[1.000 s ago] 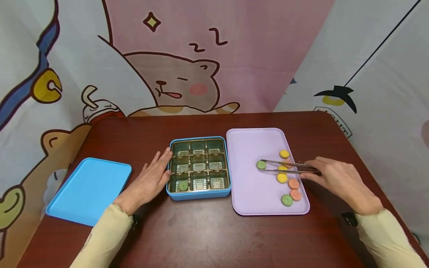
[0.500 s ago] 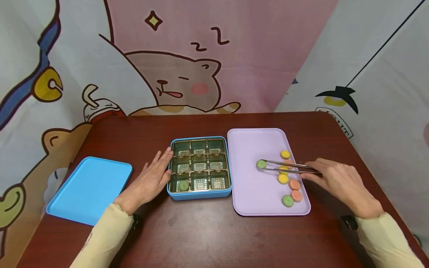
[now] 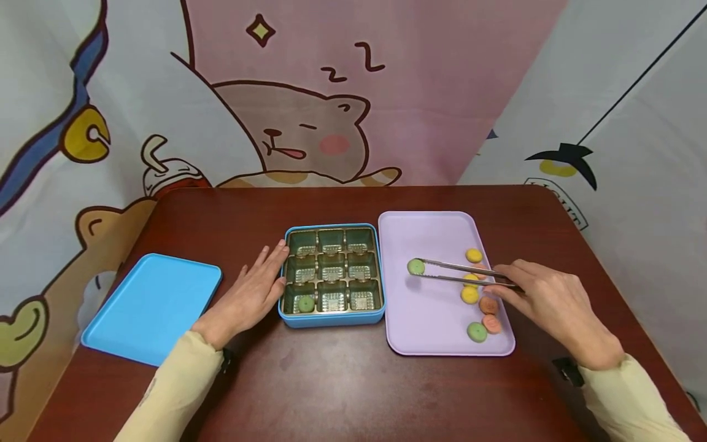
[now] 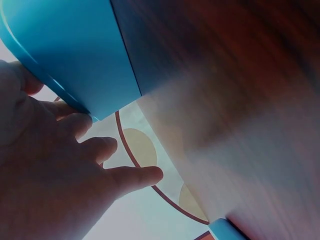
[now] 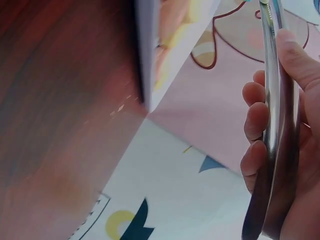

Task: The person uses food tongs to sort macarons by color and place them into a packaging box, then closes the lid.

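My right hand (image 3: 552, 304) grips slim metal tongs (image 3: 458, 266) over the lilac tray (image 3: 425, 328). Between their tips is a green round cookie-like piece (image 3: 416, 266). In the right wrist view, curled fingers and thumb hold the tongs (image 5: 275, 115). My left hand (image 3: 245, 301) rests with its fingertips at the left side of a blue box (image 3: 331, 320); its fingers are extended in the left wrist view. The box has a gold insert with a grid of compartments. Another green piece (image 3: 306, 303) lies in the front left compartment.
Along the tray's right side lie yellow pieces (image 3: 470, 294), orange pieces (image 3: 491, 323) and a green piece (image 3: 477, 332); the tongs partly cover some. A blue lid (image 3: 154, 307) lies left of the box. A patterned cloth (image 3: 420, 92) hangs behind the dark wooden table (image 3: 331, 387).
The tongs have moved left across the tray with the green piece between their tips, and my right hand has shifted slightly left with them. The left hand stays at the box.
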The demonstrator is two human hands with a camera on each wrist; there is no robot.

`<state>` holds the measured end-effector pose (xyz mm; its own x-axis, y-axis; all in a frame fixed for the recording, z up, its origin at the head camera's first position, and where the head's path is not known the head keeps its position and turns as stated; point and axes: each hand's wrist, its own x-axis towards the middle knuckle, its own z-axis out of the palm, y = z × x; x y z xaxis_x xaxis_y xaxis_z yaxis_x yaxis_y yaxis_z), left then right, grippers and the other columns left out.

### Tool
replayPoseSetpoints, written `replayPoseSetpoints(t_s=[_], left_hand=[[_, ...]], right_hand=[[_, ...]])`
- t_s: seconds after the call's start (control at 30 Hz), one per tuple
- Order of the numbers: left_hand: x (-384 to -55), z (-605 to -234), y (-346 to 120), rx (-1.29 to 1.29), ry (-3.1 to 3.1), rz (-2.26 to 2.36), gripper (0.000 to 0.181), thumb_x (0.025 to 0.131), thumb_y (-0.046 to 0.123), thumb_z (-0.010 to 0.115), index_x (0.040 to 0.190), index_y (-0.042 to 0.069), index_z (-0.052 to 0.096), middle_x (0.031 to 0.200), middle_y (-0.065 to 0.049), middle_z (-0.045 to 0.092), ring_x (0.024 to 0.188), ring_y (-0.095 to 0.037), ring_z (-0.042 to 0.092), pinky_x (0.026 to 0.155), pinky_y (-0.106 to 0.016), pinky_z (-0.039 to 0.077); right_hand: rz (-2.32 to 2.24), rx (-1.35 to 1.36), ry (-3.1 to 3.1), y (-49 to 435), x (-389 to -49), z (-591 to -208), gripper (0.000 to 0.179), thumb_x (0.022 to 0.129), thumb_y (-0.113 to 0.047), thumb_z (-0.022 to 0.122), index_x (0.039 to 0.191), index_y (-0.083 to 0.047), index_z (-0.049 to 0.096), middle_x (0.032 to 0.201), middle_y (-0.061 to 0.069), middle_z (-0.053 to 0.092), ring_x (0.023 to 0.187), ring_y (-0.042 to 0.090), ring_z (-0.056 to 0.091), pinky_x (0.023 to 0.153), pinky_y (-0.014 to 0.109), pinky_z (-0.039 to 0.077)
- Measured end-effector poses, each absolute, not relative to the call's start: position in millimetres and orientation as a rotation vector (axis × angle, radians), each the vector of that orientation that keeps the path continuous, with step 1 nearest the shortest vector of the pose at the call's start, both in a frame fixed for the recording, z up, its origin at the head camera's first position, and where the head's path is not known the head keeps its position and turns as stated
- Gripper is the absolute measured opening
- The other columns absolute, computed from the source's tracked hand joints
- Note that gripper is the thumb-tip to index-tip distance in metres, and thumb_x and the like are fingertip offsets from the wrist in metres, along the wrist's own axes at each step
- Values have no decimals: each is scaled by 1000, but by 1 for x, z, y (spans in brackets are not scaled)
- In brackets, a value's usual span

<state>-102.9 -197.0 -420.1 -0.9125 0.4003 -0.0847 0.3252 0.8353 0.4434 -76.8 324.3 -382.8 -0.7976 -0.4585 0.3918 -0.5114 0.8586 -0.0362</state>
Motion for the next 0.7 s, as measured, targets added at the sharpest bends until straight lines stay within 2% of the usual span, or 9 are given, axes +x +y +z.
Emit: replayPoseSetpoints(t_s=[0.1,0.17,0.3,0.43,0.53,0.7], left_hand=[[-103,-420,-197,567,2839,638,63,114,31,39,168,12,13,174,-3,3,159,-35,7,116,-75,15],[-103,-420,-197,567,2841,640,63,114,31,39,168,12,13,174,-2,3,159,-34,8,116,-75,15],[-103,-420,-197,564,2842,644,63,114,31,38,168,12,13,174,-3,4,159,-33,8,116,-75,14],[-104,-420,-197,570,2851,647,63,113,31,39,168,11,14,174,-5,6,159,-34,9,116,-76,14],[-104,-420,-197,571,2856,646,63,113,30,40,168,11,15,174,-4,6,159,-34,9,115,-76,14],[-104,-419,-197,559,2845,642,63,113,32,40,168,11,14,174,-3,5,159,-33,8,116,-75,13]], right_hand=[[203,752,-2614,315,-77,-380,75,98,-74,42,103,-10,79,78,-5,64,56,4,44,42,22,34],[205,765,-2593,308,-79,-378,81,99,-76,34,103,-10,79,78,-5,64,56,4,43,42,22,33],[223,785,-2575,295,-81,-375,78,98,-76,36,103,-11,79,77,-8,62,56,4,43,43,22,34],[262,815,-2552,283,-84,-371,74,98,-74,40,105,-11,79,90,-3,73,60,8,60,42,26,41],[271,850,-2516,274,-86,-368,70,99,-72,42,104,-13,79,97,-1,76,65,10,66,43,30,46],[251,906,-2457,258,-89,-363,63,102,-69,45,98,-15,77,78,-9,62,57,3,52,42,29,44]])
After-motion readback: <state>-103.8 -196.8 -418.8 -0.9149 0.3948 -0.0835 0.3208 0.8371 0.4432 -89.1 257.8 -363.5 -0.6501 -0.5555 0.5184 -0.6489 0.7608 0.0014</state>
